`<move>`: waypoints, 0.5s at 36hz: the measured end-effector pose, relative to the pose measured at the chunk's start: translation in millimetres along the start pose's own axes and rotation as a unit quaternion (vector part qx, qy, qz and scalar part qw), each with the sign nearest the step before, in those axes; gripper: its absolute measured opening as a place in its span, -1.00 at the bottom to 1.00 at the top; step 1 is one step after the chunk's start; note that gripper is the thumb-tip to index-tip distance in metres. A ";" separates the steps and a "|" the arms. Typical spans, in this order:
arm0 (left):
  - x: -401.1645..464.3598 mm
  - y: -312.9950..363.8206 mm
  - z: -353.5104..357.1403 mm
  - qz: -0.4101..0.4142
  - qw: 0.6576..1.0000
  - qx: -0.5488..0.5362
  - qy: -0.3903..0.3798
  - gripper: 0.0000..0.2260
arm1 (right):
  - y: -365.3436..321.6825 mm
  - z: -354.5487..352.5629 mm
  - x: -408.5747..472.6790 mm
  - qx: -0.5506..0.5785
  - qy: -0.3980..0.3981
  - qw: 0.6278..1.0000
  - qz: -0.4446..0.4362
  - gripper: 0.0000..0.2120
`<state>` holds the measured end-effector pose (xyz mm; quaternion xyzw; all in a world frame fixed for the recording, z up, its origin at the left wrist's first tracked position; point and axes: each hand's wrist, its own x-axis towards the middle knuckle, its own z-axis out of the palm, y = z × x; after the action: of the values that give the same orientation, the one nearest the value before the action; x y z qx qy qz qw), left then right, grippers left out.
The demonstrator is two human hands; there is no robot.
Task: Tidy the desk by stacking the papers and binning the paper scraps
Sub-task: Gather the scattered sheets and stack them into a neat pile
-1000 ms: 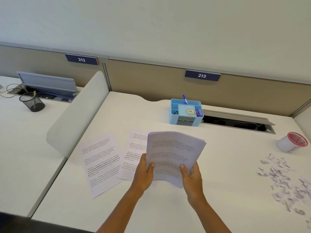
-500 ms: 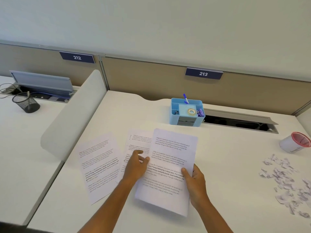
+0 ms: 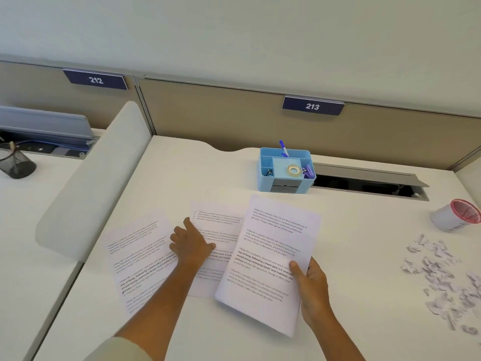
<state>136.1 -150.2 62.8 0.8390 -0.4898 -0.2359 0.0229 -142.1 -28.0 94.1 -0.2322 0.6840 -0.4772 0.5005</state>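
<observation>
My right hand [image 3: 311, 285] grips the right edge of a stack of printed papers [image 3: 268, 259], thumb on top, and the stack lies low over the white desk [image 3: 364, 256]. Left of it lies a single printed sheet [image 3: 218, 225], and my left hand [image 3: 191, 244] rests on that sheet with its fingers loosely bent. A further printed sheet [image 3: 138, 259] lies at the far left, partly under my left forearm. A heap of torn paper scraps [image 3: 442, 277] is spread at the desk's right side. A small white bin with a pink rim [image 3: 454, 216] lies tipped beyond the scraps.
A blue desk organiser [image 3: 285, 170] with tape, clips and a pen stands at the back, beside an open cable tray [image 3: 369, 181]. A padded grey divider [image 3: 91, 183] bounds the desk on the left. A black mesh cup [image 3: 15, 164] stands on the neighbouring desk.
The stack went from held up in both hands down towards the desk. My left hand let go of it and moved left onto the single sheet. My right hand still holds the stack.
</observation>
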 end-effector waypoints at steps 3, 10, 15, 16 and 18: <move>1.6 5.1 4.4 -0.012 1.000 0.002 0.007 0.05 | 0.3 1.4 2.9 0.000 -0.001 1.000 0.003 -0.74; 5.8 19.8 2.9 -0.048 0.998 0.033 -0.009 0.00 | 2.7 5.5 8.8 -0.001 -0.010 1.000 0.011 -0.72; 10.4 23.3 10.4 -0.063 0.997 0.049 -0.010 -0.27 | 5.1 7.2 11.0 0.000 -0.010 1.000 0.021 -0.73; 10.6 23.6 13.3 -0.060 0.997 0.049 -0.004 -0.35 | 5.2 7.2 11.0 0.001 -0.008 1.000 0.022 -0.73; 8.8 25.0 17.2 -0.053 0.998 0.041 -0.003 -0.47 | 5.0 7.1 10.8 0.001 -0.006 1.000 0.022 -0.73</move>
<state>112.2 -167.2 51.0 0.8633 -0.4540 -0.2190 -0.0252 -139.1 -37.4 84.5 -0.2194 0.6856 -0.4650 0.5153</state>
